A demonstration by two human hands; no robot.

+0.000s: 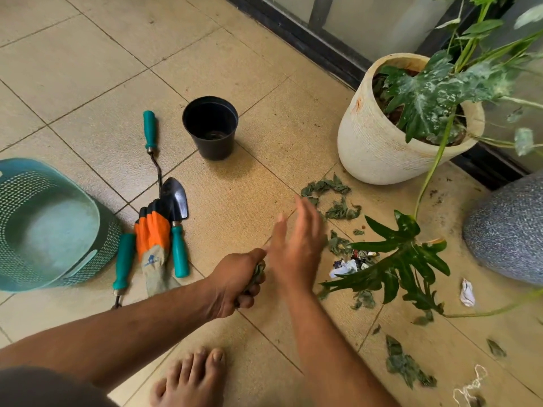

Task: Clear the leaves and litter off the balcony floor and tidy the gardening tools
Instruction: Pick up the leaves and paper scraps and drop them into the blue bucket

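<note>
A balcony floor of beige tiles (235,48) is seen from above through the single head-worn view, midway through a clean-up. A wad of dried leaves (258,273) is clenched in the left hand (235,284), the fingers curled tightly round it, apparently so that gathered scraps can be kept together while more are collected. The right hand (296,248) is held flat and released, fingers straight and nothing grasped, blurred just above the tiles and angled toward the litter; it is judged to be reaching for the next scraps.

Most of the mess is still spread to the right. Dried leaf scraps (332,198) are scattered near the foot of the white planter (379,142), further scraps (405,362) lie at lower right, and crumpled wrappers (352,261) are partly tucked under a drooping green leaf (393,262) of the potted plant. A crumpled paper scrap (467,292) and a tangle of white string (470,386) lie well apart from the rest, beside a speckled grey pot (508,230).

The tools are grouped on the left, untidied. An orange glove (152,236) is laid between a trowel (176,218) and a teal-handled tool (123,262), with a longer teal-handled tool (151,133) above them. A teal basket (50,227), tipped on its side, is set touching or just beside the tools, presumably as the receptacle. An empty black pot (211,127) stands upright near them. Bare toes (191,377) are seen at the bottom edge.
</note>
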